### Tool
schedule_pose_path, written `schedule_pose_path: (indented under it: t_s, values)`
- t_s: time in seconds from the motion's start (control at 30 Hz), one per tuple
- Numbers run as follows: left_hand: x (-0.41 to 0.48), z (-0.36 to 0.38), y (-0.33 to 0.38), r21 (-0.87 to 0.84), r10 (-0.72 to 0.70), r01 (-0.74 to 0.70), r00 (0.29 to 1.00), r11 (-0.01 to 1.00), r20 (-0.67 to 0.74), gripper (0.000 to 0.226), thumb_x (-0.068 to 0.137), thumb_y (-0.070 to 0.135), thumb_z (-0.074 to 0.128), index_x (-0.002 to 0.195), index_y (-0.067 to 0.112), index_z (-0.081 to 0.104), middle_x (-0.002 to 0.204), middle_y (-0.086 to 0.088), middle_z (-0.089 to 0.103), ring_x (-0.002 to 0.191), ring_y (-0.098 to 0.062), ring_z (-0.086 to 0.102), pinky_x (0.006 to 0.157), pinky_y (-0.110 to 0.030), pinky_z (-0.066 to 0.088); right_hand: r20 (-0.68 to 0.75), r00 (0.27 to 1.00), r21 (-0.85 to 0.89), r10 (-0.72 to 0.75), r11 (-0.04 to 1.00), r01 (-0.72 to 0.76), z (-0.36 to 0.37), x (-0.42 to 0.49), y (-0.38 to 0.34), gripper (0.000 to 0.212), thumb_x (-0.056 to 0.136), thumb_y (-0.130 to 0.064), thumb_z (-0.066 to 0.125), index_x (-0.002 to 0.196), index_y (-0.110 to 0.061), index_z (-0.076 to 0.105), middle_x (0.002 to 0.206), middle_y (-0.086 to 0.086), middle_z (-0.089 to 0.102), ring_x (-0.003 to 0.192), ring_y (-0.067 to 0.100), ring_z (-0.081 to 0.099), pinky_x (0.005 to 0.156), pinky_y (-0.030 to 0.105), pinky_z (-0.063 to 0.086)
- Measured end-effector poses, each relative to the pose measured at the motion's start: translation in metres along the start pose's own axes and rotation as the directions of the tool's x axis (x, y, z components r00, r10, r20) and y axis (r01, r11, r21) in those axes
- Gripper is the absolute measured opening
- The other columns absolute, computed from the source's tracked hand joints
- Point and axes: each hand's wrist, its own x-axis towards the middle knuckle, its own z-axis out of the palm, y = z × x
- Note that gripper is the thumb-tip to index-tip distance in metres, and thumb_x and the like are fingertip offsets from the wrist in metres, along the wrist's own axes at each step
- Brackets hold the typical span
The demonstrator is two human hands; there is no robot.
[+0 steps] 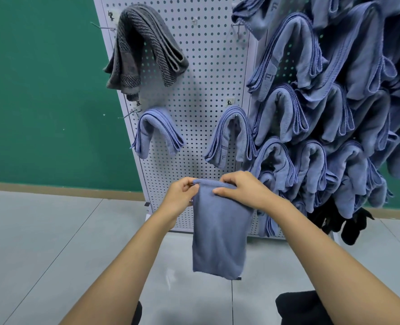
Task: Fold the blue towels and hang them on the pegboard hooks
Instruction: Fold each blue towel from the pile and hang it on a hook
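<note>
A folded blue towel (220,233) hangs down in front of me, low before the white pegboard (201,73). My left hand (180,195) pinches its top left corner. My right hand (243,188) grips the top edge, fingers curled over the fold. Two folded blue towels hang on hooks above: one on the left (156,132) and one to the right (231,137). A bare hook (128,114) sticks out just left of the left towel.
A grey striped towel (145,48) hangs at the upper left of the board. Several blue towels (323,102) crowd the right panel, with black cloths (349,224) below them. Behind is a green wall; below, a grey tiled floor (53,242).
</note>
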Motion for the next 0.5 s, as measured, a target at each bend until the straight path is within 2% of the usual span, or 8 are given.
schedule_pose_path:
  t_s: [0.1, 0.2, 0.27, 0.33, 0.4, 0.47, 0.5]
  values:
    - [0.000, -0.001, -0.007, -0.054, -0.092, 0.088, 0.992, 0.995, -0.085, 0.008, 0.096, 0.016, 0.053, 0.101, 0.020, 0.059, 0.101, -0.004, 0.064, 0.083, -0.014, 0.059, 0.082, -0.031, 0.050, -0.062, 0.997, -0.007, 0.051, 0.999, -0.051, -0.006, 0.006, -0.006, 0.031, 0.088, -0.036, 0.063, 0.077, -0.007, 0.061, 0.073, 0.010, 0.061, 0.069, 0.022, 0.053, 0.065, 0.035, 0.042]
    - [-0.006, -0.004, -0.020, -0.147, -0.233, 0.216, 0.967, 0.965, -0.106, 0.017, 0.094, 0.022, 0.058, 0.109, 0.015, 0.058, 0.111, -0.009, 0.063, 0.086, -0.017, 0.059, 0.081, -0.031, 0.051, -0.133, 0.987, 0.041, 0.092, 0.995, -0.088, -0.025, 0.009, -0.023, 0.030, 0.090, -0.030, 0.063, 0.074, -0.005, 0.057, 0.069, 0.009, 0.051, 0.063, 0.017, 0.043, 0.059, 0.031, 0.032]
    - [-0.014, -0.001, -0.029, -0.223, -0.339, 0.313, 0.937, 0.923, -0.085, 0.014, 0.094, 0.025, 0.058, 0.104, 0.016, 0.058, 0.114, -0.009, 0.063, 0.089, -0.020, 0.060, 0.078, -0.030, 0.051, -0.189, 0.974, 0.127, 0.121, 0.987, -0.098, -0.043, 0.010, -0.038, 0.031, 0.090, -0.029, 0.061, 0.076, -0.001, 0.057, 0.069, 0.008, 0.046, 0.062, 0.015, 0.039, 0.056, 0.028, 0.030]
    - [-0.023, 0.007, -0.035, -0.357, -0.442, 0.401, 0.896, 0.844, -0.038, 0.018, 0.094, 0.026, 0.059, 0.107, 0.014, 0.059, 0.109, -0.009, 0.064, 0.084, -0.021, 0.061, 0.073, -0.031, 0.051, -0.236, 0.962, 0.242, 0.137, 0.967, -0.078, -0.062, 0.010, -0.053, 0.033, 0.091, -0.029, 0.060, 0.076, -0.001, 0.054, 0.068, 0.009, 0.039, 0.062, 0.015, 0.035, 0.055, 0.028, 0.027]
    - [-0.030, 0.014, -0.035, -0.479, -0.502, 0.443, 0.865, 0.758, 0.006, 0.035, 0.093, 0.033, 0.059, 0.117, 0.009, 0.058, 0.100, -0.008, 0.065, 0.080, -0.022, 0.060, 0.070, -0.033, 0.051, -0.250, 0.957, 0.392, 0.149, 0.919, -0.041, -0.082, 0.008, -0.067, 0.028, 0.091, -0.029, 0.061, 0.074, -0.009, 0.050, 0.067, 0.009, 0.038, 0.063, 0.016, 0.036, 0.058, 0.029, 0.029]
    - [-0.038, 0.016, -0.033, -0.601, -0.554, 0.498, 0.825, 0.625, 0.107, 0.049, 0.088, 0.047, 0.060, 0.119, 0.009, 0.059, 0.106, -0.012, 0.065, 0.092, -0.029, 0.061, 0.082, -0.040, 0.052, -0.267, 0.946, 0.517, 0.182, 0.856, -0.019, -0.101, 0.004, -0.078, 0.030, 0.091, -0.029, 0.061, 0.072, -0.011, 0.048, 0.067, 0.008, 0.042, 0.062, 0.016, 0.040, 0.058, 0.028, 0.033]
    - [-0.041, 0.018, -0.033, -0.690, -0.561, 0.526, 0.802, 0.498, 0.207, 0.055, 0.086, 0.052, 0.061, 0.118, 0.008, 0.059, 0.113, -0.017, 0.063, 0.101, -0.034, 0.060, 0.089, -0.046, 0.050, -0.285, 0.939, 0.560, 0.195, 0.829, -0.002, -0.109, 0.003, -0.082, 0.032, 0.091, -0.029, 0.062, 0.069, -0.013, 0.046, 0.065, 0.006, 0.043, 0.060, 0.015, 0.041, 0.057, 0.028, 0.033]
